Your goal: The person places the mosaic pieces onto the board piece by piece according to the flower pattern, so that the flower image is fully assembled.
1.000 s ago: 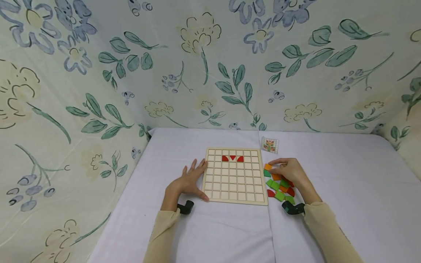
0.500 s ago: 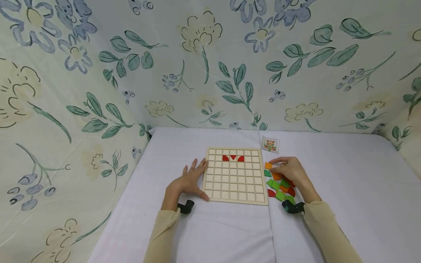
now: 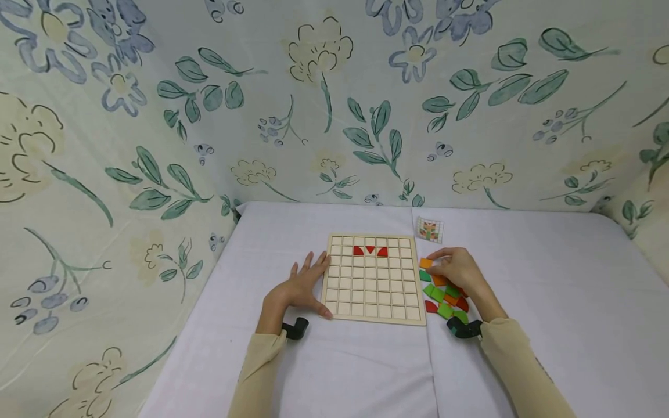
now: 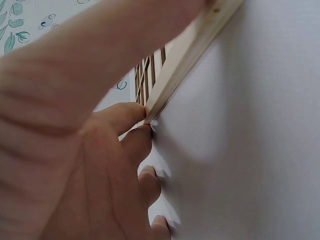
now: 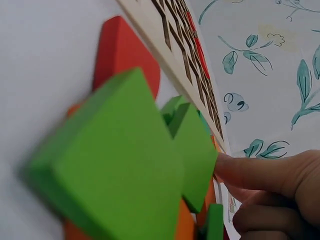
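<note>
A wooden grid board (image 3: 375, 284) lies flat on the white cloth, with a red triangle (image 3: 370, 249) between two red quarter-round pieces (image 3: 358, 251) in its second row. My left hand (image 3: 300, 288) is spread along the board's left side, its fingertips and thumb touching the edge; the left wrist view shows the fingers (image 4: 131, 117) against the wooden rim. Beside the board's right edge, my right hand (image 3: 460, 270) has thumb and index finger at two sides of an orange square block (image 3: 425, 263), pinching it. Green blocks (image 5: 115, 160) partly hide these fingertips in the right wrist view.
Several green, orange and red blocks (image 3: 444, 312) lie in a loose heap below my right hand, some overlapping. A dark green piece (image 3: 425, 276) sits close to the board. A small pattern card (image 3: 430, 230) lies past the board's upper right corner. Floral cloth (image 3: 324, 116) hangs behind.
My right hand has shifted very slightly left around the orange block. The left hand and the board stay put.
</note>
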The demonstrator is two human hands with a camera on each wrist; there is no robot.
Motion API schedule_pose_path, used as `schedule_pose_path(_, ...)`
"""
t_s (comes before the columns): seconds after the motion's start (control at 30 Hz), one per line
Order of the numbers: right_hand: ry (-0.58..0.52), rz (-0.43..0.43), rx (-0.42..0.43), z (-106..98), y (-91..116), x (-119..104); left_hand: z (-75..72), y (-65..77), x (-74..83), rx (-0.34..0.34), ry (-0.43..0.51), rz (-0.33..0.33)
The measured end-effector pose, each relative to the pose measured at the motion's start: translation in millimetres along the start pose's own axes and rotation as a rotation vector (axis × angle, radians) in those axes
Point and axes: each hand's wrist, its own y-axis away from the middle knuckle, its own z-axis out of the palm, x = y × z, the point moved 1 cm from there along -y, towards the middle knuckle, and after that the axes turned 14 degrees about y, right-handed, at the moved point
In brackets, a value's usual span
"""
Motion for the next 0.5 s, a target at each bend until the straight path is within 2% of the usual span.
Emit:
schedule_pose_path(0.33, -0.053, -0.032, -0.006, -1, 1, -12, 0.2, 0.0, 0.4, 0.003, 0.004, -0.002)
schedule_pose_path(0.5, -0.125, -0.103, -0.035, 7, -2, -24, 0.3, -0.1, 0.0, 0.003, -0.001, -0.001)
